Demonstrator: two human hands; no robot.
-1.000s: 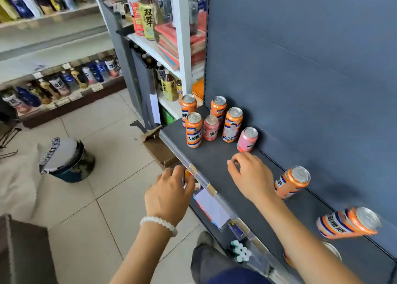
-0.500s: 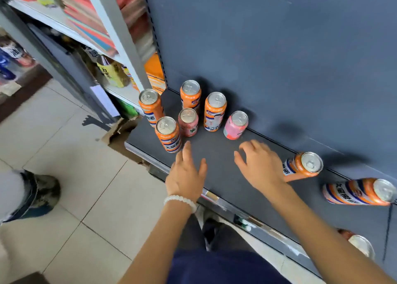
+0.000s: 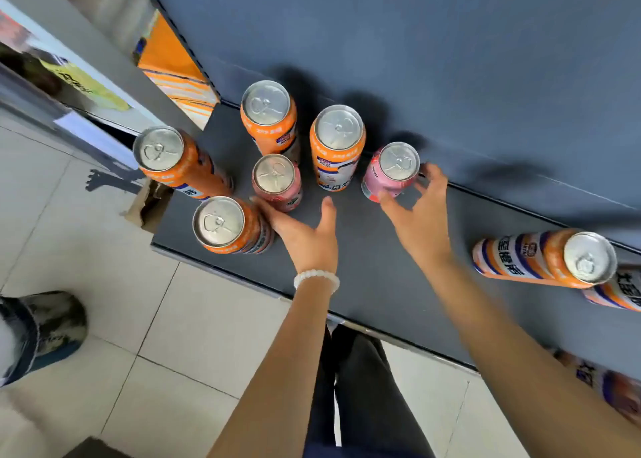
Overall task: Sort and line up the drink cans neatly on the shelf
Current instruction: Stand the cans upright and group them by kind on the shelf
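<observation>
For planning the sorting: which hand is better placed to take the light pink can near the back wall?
Right: the right hand already curls around the light pink can; the left hand reaches toward the front orange can.

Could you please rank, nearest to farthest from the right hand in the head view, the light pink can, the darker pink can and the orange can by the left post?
From the right hand:
1. Light pink can: by the back wall, the fingers around it.
2. Darker pink can: mid-cluster, beyond the left hand.
3. Orange can by the left post: the cluster's far left.
</observation>
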